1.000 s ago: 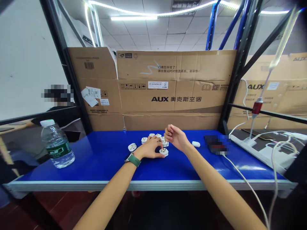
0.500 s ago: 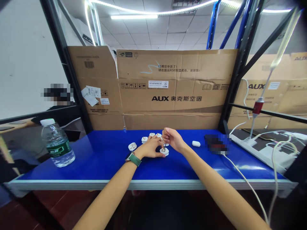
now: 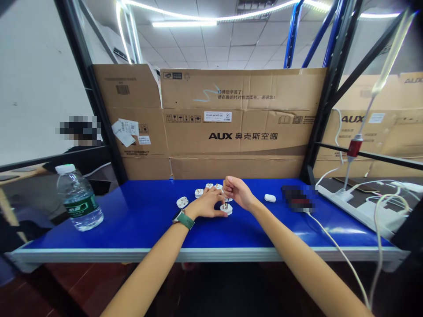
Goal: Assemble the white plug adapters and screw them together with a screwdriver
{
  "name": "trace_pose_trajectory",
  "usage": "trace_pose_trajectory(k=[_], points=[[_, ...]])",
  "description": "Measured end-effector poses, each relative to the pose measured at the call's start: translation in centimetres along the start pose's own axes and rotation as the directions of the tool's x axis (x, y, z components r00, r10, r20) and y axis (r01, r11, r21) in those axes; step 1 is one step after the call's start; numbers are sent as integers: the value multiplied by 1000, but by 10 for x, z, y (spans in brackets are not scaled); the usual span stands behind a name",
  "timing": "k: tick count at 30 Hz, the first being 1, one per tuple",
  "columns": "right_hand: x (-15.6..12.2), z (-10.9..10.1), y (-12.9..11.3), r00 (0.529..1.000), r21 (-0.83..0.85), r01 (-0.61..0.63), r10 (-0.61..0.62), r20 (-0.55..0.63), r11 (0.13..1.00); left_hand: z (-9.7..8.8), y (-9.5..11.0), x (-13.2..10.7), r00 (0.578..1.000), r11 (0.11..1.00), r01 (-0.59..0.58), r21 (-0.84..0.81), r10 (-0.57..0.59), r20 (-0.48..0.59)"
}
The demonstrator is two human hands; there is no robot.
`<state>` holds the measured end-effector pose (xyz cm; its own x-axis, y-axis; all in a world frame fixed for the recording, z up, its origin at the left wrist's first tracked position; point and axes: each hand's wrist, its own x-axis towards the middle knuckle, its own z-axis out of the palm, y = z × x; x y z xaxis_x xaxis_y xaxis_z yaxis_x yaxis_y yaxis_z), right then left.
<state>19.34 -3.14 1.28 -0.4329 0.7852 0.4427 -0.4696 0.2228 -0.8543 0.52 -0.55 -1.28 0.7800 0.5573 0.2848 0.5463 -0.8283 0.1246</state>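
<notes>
A white plug (image 3: 227, 210) with its pins facing up lies on the blue tabletop, gripped at its near edge by the thumb of my left hand (image 3: 209, 203). The other fingers of that hand reach forward, partly over more white plugs. Above the gripped plug, my right hand (image 3: 235, 189) is closed in a fist. From it a thin dark shaft, like that of a screwdriver, points down at the plug; its handle is hidden inside the fist. Behind my left hand stand several more plugs (image 3: 198, 193), partly covered by my fingers. Another plug (image 3: 182, 202) lies to the left.
A small white case (image 3: 270, 198) lies right of my hands, near a blurred dark device (image 3: 299, 199) with a cable. A water bottle (image 3: 79, 198) stands at the left. Cardboard (image 3: 238, 119) closes off the back, and a white power strip (image 3: 357, 211) runs along the right.
Both hands stay in nearly the same place over the plug. The right fist shows only a very slight shift, and the dark shaft beneath it is less visible now.
</notes>
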Motion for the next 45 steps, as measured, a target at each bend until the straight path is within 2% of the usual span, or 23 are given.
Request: trace_pose_trajectory(k=[11,18,30,36,41,45], points=[[-1,-1,0,999,50,-45,44,14,998,-1,1,0,1000,1000,-3,14,3,-5],[-1,2,-4,998,28,47,-45,-52,999,-4,5,0,1000,1000,3,-14,-3,0],[-1,2,2,999,-42,23,-24,-28,999,-1,2,0,1000,1000,15,-10,-15,-2],[1,0,4,997,-57,71,-72,-7,996,-2,3,0,1000,1000,5,-3,-5,-7],[1,-4,4,999,-235,48,-50,-3,971,-4,6,0,1000,1000,12,12,-12,-9],[2,-7,3,990,-372,99,-129,-56,923,-5,6,0,1000,1000,24,1,-24,4]])
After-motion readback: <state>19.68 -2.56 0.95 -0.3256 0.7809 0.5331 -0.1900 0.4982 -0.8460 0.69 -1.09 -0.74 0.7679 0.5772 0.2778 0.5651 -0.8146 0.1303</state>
